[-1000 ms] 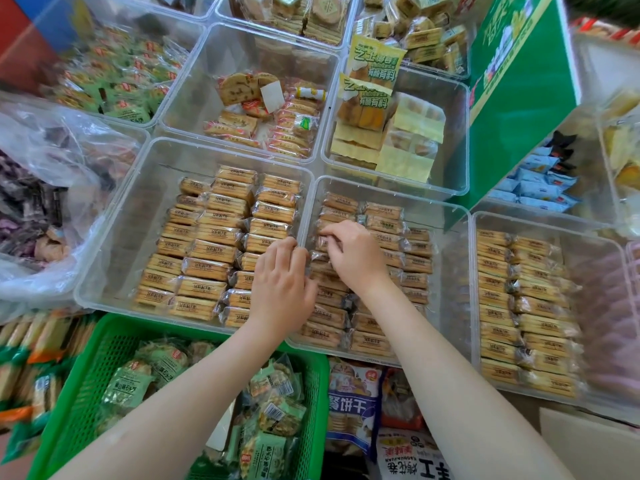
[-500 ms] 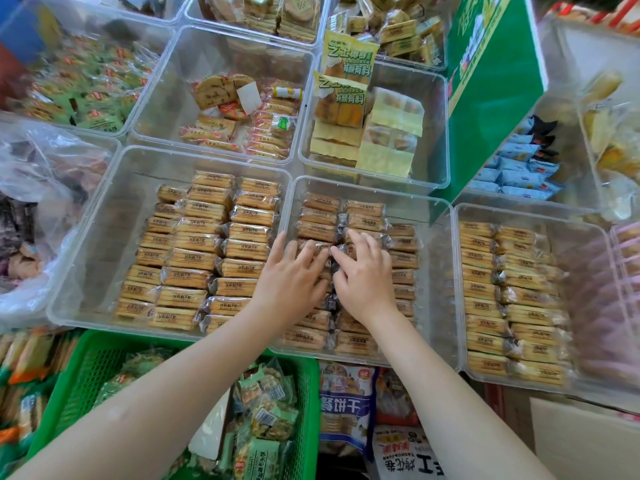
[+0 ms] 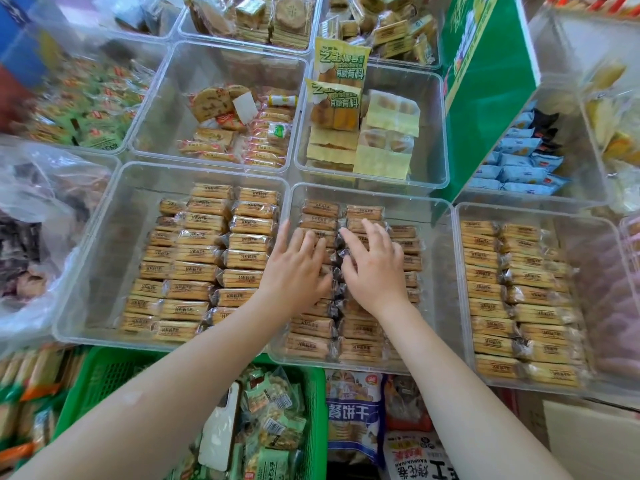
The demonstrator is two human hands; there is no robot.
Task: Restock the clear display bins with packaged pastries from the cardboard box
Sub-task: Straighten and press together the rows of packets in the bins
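— Over the middle clear bin [image 3: 437, 271], both hands are spread flat: the left hand [image 3: 294, 271] and the right hand [image 3: 372, 268] lie side by side on the packaged pastries [image 3: 311, 342], fingers straight and splayed, gripping nothing.

— So which step is this?

— Levelling, I'd judge. The packets sit in neat rows in that bin, and the palms press on the top layer near the centre. The bin to the left [image 3: 90, 289] and the bin to the right [image 3: 462, 271] hold the same brown packets, also in rows.

— And the cardboard box?

— I can't pick it out for certain; a green box [image 3: 491, 109] leans behind the bins, and a green basket [image 3: 100, 379] of other snacks sits below the arms.

— Next move?

— Probably lifting the hands clear and fetching more packets. The middle bin has bare room along its right wall, so new ones could go there, laid the same way as the rows.
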